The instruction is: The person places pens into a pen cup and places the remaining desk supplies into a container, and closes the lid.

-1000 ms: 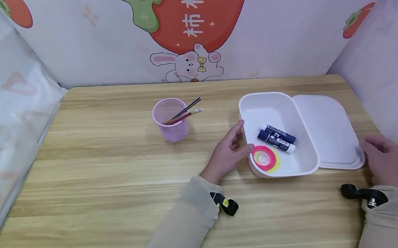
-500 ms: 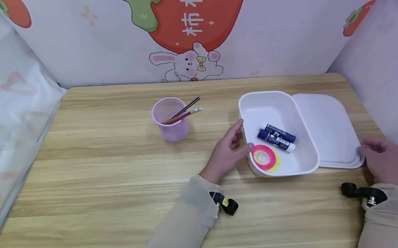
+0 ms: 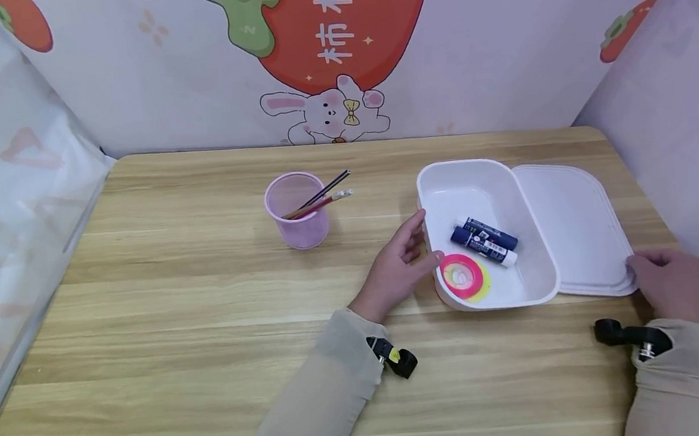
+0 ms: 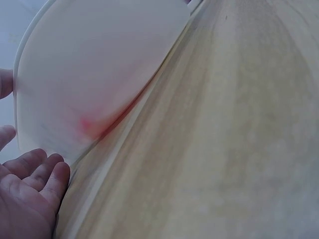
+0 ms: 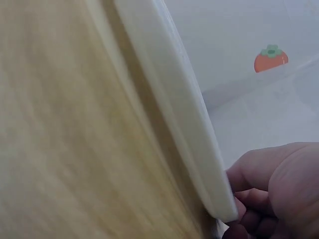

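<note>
A white plastic box [image 3: 480, 183] stands at the right of the table, holding two blue-and-white glue sticks [image 3: 485, 241] and pink and yellow tape rolls [image 3: 463, 275]. My left hand [image 3: 396, 270] rests against its left wall, thumb at the rim and forefinger stretched along the side. In the left wrist view, the other fingers [image 4: 37, 172] lie loosely bent by the wall's base. Right of the box lies its flat white lid [image 3: 581, 229]. My right hand [image 3: 676, 279] pinches the lid's near right corner between thumb and fingers, as the right wrist view also shows.
A lilac pencil cup [image 3: 304, 230] with several pencils [image 3: 322, 203] stands left of the box, toward the back. The wooden table [image 3: 175, 321] meets printed cloth backdrops [image 3: 497, 39] at the back and sides. Black camera mounts sit on both wrists.
My right hand has shifted slightly left, its thumb coming in over the lid's corner. The left hand and the box keep their places; the head view has moved a little.
</note>
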Demonstrator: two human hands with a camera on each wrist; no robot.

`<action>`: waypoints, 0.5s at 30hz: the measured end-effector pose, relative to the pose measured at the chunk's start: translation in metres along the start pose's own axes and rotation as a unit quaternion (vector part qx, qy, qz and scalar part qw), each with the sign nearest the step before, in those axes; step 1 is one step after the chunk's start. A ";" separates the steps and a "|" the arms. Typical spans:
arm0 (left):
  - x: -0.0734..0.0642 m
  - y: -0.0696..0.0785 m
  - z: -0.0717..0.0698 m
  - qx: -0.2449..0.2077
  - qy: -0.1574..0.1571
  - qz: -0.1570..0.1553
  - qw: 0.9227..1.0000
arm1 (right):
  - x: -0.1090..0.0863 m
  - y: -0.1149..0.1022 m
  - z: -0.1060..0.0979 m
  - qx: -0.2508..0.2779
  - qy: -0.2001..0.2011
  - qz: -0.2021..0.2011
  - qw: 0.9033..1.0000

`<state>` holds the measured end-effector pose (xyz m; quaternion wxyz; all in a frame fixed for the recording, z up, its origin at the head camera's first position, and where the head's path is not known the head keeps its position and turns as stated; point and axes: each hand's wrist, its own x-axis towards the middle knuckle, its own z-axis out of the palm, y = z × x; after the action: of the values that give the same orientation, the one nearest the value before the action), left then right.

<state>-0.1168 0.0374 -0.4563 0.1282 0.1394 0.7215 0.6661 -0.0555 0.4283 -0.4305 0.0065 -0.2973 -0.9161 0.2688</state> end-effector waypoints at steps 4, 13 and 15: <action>-0.001 0.000 0.001 0.000 0.002 -0.006 1.000 | -0.001 0.004 -0.002 0.034 0.010 0.034 0.999; -0.003 0.000 0.003 -0.002 0.001 -0.014 1.000 | -0.002 0.012 -0.020 0.066 -0.057 0.068 0.994; -0.003 0.000 0.003 -0.002 0.002 -0.011 1.000 | -0.001 0.016 -0.025 0.094 -0.078 0.066 0.990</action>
<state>-0.1131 0.0388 -0.4564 0.1342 0.1297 0.7217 0.6665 -0.0416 0.4508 -0.4175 -0.0551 -0.3333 -0.8630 0.3756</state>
